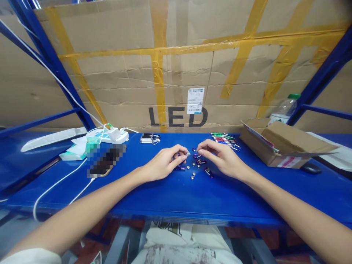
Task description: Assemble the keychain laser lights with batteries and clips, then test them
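Note:
My left hand (167,161) rests on the blue table (176,194) with fingers curled, pinching a small silver-tipped keychain flashlight part (187,154). My right hand (220,157) is close beside it, fingers pinched near a purple carabiner clip (195,150). Between and below the hands lie more purple clips (201,161), another purple piece (209,172) and several small round button cells (192,174). What the right fingers hold is too small to name.
A row of coloured keychain flashlights (225,140) lies at the back right, black ones (150,138) at the back middle. An open cardboard box (280,145) and a plastic bottle (284,109) stand right. A white power strip (108,135) with cables sits left, beside a blurred patch. A cardboard wall marked LED stands behind.

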{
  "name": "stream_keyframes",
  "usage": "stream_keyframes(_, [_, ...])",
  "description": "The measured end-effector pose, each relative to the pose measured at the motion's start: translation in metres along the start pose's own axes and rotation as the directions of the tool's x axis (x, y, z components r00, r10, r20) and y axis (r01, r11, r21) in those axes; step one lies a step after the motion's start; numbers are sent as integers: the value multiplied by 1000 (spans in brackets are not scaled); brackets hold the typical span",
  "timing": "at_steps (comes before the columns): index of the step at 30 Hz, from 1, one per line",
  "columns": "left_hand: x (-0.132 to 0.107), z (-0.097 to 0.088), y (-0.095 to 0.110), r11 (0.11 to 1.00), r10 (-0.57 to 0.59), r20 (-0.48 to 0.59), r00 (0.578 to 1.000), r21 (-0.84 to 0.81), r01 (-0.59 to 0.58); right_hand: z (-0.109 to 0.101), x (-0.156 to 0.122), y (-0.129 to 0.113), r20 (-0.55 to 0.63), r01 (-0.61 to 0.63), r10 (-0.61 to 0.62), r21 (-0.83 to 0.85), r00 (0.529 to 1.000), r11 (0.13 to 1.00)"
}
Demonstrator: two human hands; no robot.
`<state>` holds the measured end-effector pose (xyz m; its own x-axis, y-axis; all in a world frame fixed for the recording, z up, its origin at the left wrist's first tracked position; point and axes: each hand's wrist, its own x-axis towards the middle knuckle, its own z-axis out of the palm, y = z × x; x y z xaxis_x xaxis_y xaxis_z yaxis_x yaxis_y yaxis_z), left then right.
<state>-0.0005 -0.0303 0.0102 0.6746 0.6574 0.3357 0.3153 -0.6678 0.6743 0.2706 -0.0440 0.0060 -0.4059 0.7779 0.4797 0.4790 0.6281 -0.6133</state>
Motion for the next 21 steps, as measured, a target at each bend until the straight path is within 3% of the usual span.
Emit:
stream_keyframes(7, [0, 0, 1, 1000, 18, -30, 999, 21, -18, 0, 1, 0, -80, 39, -43, -43, 996, 998])
stream_keyframes(12, [0, 0, 0, 999, 25, -39, 999, 36, -24, 0, 0, 0, -77, 62, -66, -46, 995, 997])
stream_keyframes(21, [1, 2, -2, 995, 54, -61, 997, 82, -49, 4, -1, 5, -69, 12, -5, 92, 998, 996])
